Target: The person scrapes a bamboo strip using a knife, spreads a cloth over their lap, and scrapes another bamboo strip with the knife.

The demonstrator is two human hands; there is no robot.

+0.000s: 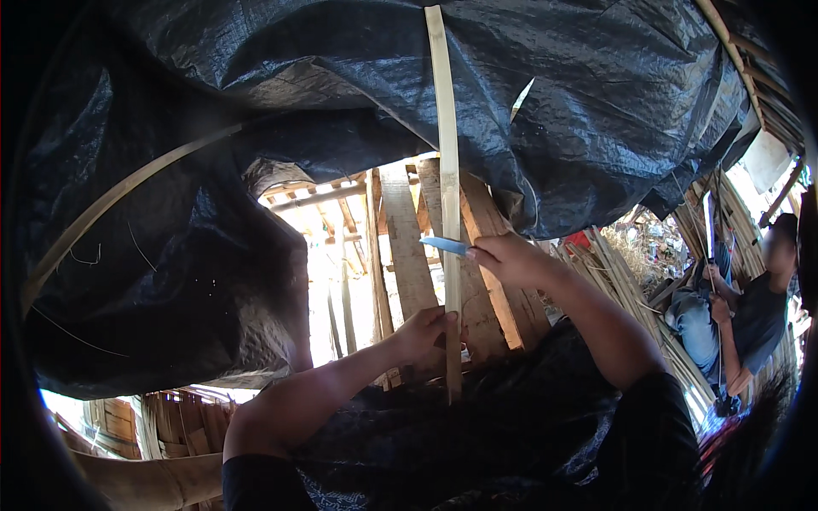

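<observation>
A long pale bamboo strip (446, 111) runs upright from the top of the view down to my lap. My left hand (426, 332) is closed round its lower part, close to my body. A knife (445, 245) with a bluish-grey blade is gripped in my right hand (509, 260), a little above and to the right of the left hand. The blade lies across the strip and points left. Whether its edge cuts into the strip cannot be made out. Dark cloth (400, 447) covers my lap beneath the strip's lower end.
Black plastic sheeting (613, 111) spreads over the far side and left, with another curved strip (111, 200) against it. Wooden planks (407, 238) stand behind my hands. At right, a seated person (758, 315) holds a long thin blade or strip beside stacked bamboo pieces (626, 294).
</observation>
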